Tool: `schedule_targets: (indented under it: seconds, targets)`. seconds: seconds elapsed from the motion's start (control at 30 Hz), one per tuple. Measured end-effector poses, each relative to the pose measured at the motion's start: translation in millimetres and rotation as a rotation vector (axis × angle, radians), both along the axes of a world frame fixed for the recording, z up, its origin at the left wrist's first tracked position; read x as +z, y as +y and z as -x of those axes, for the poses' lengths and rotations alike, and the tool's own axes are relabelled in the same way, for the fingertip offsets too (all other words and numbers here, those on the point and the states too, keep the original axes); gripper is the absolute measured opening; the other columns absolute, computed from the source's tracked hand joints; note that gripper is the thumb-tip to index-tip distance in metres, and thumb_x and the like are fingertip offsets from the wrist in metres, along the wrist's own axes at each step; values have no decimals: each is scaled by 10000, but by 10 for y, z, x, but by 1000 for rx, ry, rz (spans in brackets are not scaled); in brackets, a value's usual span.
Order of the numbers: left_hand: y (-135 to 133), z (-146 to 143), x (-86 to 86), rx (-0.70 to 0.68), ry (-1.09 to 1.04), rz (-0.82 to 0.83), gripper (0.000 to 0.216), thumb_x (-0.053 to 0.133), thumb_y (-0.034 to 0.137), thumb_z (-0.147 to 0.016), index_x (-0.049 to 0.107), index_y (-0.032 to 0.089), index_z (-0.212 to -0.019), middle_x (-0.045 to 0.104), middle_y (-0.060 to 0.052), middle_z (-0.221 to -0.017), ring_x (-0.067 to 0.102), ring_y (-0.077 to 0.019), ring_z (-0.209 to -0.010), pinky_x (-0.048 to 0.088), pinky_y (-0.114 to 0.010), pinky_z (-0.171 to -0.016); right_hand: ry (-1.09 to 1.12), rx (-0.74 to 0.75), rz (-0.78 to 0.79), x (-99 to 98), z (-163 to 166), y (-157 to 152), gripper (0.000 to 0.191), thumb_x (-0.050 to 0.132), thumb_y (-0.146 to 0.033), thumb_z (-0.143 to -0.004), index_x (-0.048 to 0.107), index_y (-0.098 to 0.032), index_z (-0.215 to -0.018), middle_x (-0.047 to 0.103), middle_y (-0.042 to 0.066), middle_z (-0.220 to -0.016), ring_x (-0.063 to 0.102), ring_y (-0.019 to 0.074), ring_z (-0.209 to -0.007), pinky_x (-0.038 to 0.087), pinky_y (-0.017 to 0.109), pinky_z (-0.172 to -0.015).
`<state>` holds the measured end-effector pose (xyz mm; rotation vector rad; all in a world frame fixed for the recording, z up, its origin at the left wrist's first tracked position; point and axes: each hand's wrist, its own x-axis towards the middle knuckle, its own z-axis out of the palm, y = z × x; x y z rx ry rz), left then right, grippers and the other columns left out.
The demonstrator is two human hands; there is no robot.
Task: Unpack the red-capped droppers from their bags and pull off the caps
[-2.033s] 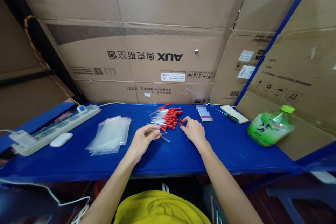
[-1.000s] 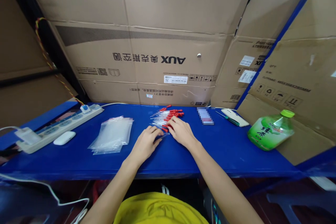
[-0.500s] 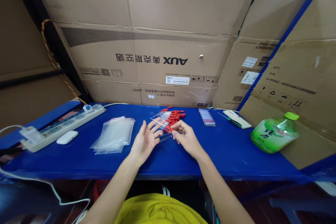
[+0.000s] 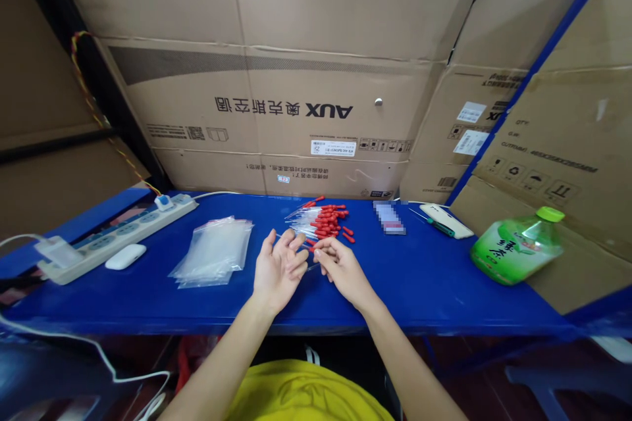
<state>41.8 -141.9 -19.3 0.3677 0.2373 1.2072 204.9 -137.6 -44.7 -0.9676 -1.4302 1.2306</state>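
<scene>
Several droppers [image 4: 328, 218] with red bulbs and thin clear tubes lie piled on the blue table, just beyond my hands. My left hand [image 4: 280, 270] is palm up with its fingers curled around the thin clear tube of one dropper. My right hand [image 4: 340, 268] pinches near that dropper's red end [image 4: 311, 248], partly hidden by the fingertips. Between the hands, low down, another thin clear edge shows, too faint to make out. Two red bulbs [image 4: 348, 235] lie apart at the pile's right side.
Clear zip bags [image 4: 212, 253] are stacked at the left. Beyond them are a white earbud case [image 4: 126, 256] and a power strip [image 4: 118, 237]. On the right lie a phone [image 4: 390, 217], a green-handled screwdriver [image 4: 439, 227], a white device [image 4: 451, 220] and a green tea bottle [image 4: 516, 247]. Cardboard walls the back.
My left hand's fingers have curled in more, and my right hand has moved slightly left and down. Both hands are nearer to me, so more of the dropper pile shows.
</scene>
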Motion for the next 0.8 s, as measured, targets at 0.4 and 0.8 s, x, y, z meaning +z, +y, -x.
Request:
schedule_targets:
  seconds: [0.4,0.8]
  targets:
    - [13,-14,-21,69,-50,99,397,405,433,-1045,297,210,-734,309,56,-640,278,-58,-437,260,-189,-398,-218,27,-42,-142,104,-36,344,501,-520,-1006,577,-215,-868,667,-8,-692,666,140,-566,551,257,-591]
    - [20,-19,-18,74,2,69,392,318,431,-1066,335,203,-748,308,57,-642,255,-66,-419,232,-204,-398,-97,62,-72,-164,122,-27,331,545,-523,-996,607,-215,-895,712,23,-819,730,184,-786,604,314,-779]
